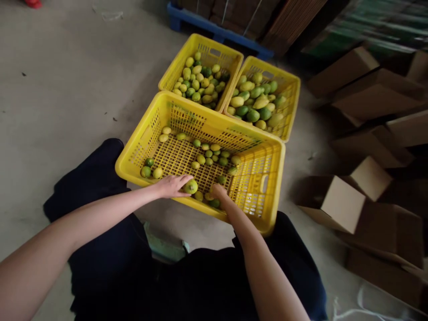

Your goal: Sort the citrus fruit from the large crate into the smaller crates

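Observation:
The large yellow plastic crate (200, 118) in front of my knees has several green and yellow lemons scattered on its slatted floor. Near the crate's front wall, my left hand (172, 186) holds a yellow-green lemon (191, 187) between thumb and fingers. My right hand (220, 192) reaches down to its right, fingers curled round a yellowish lemon (209, 196) that they partly hide. A cluster of small lemons (209, 154) lies farther back in the crate. A few more lemons (157, 172) rest by the left wall.
Behind the large crate stand two fuller yellow crates, one at left (174, 71) and one at right (294, 107), both holding lemons. Open cardboard boxes (344, 203) crowd the floor at right. A blue pallet (187, 18) with stacked cardboard is at the back.

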A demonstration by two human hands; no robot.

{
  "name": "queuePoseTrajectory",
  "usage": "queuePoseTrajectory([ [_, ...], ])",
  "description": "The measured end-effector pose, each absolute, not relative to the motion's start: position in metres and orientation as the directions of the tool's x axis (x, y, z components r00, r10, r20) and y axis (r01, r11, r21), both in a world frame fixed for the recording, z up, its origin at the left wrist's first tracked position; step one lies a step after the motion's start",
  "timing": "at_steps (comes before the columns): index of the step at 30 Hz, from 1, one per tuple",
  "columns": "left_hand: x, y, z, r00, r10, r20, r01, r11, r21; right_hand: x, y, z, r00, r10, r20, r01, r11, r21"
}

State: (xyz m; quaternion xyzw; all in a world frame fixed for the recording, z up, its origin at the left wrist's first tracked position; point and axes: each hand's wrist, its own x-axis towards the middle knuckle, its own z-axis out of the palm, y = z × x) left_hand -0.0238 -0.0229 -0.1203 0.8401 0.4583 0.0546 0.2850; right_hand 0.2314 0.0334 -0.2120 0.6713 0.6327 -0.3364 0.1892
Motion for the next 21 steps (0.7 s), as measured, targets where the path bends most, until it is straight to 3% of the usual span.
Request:
queuePoseTrajectory([
  [4, -0.023, -0.021, -0.115, 0.561, 0.798, -0.218, 0.761, -0.394, 0.515, 0.225, 0.037, -0.196, 0.005, 0.710, -0.704, 0.992, -0.093, -0.087],
  [8, -0.024, -0.019, -0.115, 0.547, 0.811, -0.206, 0.766, -0.387, 0.513, 0.225, 0.040, -0.170, -0.015, 0.771, -0.637, 0.990, -0.078, -0.117],
  [15, -0.022, -0.014, -0.114, 0.503, 0.851, -0.152, 0.733, -0.327, 0.596, 0.235, 0.049, -0.097, -0.092, 0.926, -0.366, 0.901, -0.079, -0.427],
  [21, 0.000, 0.015, -0.085, 0.209, 0.976, -0.056, 0.549, -0.070, 0.833, 0.230, 0.033, -0.059, -0.054, 0.980, -0.189, 0.673, -0.104, -0.732],
])
